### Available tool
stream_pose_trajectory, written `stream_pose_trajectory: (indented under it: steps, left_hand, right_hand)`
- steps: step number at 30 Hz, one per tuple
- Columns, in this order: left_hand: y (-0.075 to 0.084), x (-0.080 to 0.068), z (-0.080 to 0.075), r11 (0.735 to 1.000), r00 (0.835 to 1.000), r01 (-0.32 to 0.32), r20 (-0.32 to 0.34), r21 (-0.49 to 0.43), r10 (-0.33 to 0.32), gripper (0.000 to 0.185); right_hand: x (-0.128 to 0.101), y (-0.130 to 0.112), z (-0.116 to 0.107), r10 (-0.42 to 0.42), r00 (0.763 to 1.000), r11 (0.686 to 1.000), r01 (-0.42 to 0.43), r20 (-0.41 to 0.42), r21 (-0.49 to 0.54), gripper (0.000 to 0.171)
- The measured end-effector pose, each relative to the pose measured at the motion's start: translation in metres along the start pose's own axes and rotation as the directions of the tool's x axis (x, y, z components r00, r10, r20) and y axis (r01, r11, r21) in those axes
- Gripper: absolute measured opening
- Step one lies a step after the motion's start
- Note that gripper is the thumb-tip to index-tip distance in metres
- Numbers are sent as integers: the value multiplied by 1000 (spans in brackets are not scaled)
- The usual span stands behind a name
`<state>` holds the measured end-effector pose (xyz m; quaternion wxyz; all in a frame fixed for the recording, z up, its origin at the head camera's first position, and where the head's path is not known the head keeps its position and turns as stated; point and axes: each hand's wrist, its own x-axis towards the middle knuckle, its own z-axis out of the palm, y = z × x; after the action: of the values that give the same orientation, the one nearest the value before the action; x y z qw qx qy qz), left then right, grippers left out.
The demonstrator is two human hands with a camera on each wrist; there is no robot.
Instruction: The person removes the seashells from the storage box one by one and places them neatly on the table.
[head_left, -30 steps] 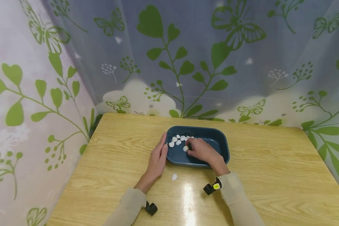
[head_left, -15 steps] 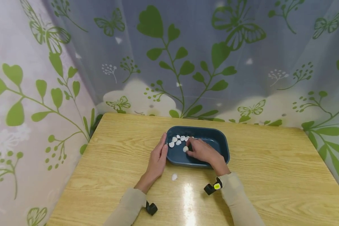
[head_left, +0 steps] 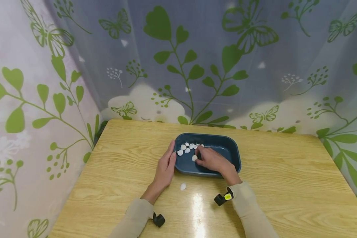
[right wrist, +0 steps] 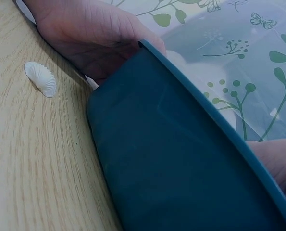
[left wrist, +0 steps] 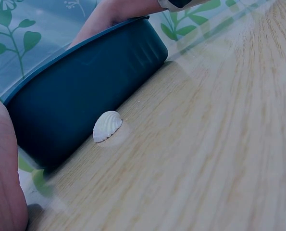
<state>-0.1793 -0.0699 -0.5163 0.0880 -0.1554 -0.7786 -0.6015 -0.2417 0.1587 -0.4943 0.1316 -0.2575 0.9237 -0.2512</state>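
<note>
A dark blue rectangular tub [head_left: 232,148] stands on the table. My left hand [head_left: 165,167], fingers straight, rests against the tub's left end. Inside the tub, my right hand [head_left: 212,160] pinches a pale seashell [head_left: 194,158] between thumb and fingertips, low over the bottom. Several white seashells [head_left: 180,152] lie in the tub's left part, some partly covered by the right hand. In the right wrist view the tub's wall [right wrist: 171,144] hides the right fingers. One ribbed white seashell [left wrist: 107,126] lies outside, on the table before the tub.
The wooden table [head_left: 131,142] reaches back to a curtain [head_left: 208,66] printed with green leaves and butterflies. Another printed cloth [head_left: 32,138] hangs along the left side. Each wrist carries a small black camera [head_left: 159,220].
The seashell at the right fingertips has shifted very slightly toward the near side of the tub. The left hand and the tub keep their places.
</note>
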Motion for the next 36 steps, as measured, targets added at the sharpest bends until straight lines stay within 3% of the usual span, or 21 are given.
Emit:
stream_pose_trajectory:
  steps: [3,9,13,26,31,36]
  left_hand:
    - [-3,1,1,1000,1000,1,2,4,-1,49]
    - [-34,4,8,1000,1000,-2,-9,7,3,50]
    - [-44,4,9,1000,1000,-13,-13,14,13,50]
    - [-39,4,9,999,1000,-12,-18,36,13,55]
    - [-32,4,12,1000,999,3,-47,-7,-3,53]
    - [-39,4,8,999,997,36,-61,-10,-37,55]
  right_hand:
    - [-1,0,0,-11,1000,1000,11,0,3,22]
    - [-3,-2,-1,-28,1000,1000,28,1,5,21]
    - [-4,-2,-2,-32,999,999,32,4,10,21]
    - [-4,1,-4,-48,999,999,48,22,18,22]
    - [-4,4,-2,-67,997,998,67,22,16,21]
    - [-5,1,-2,-78,996,996,77,33,33,22]
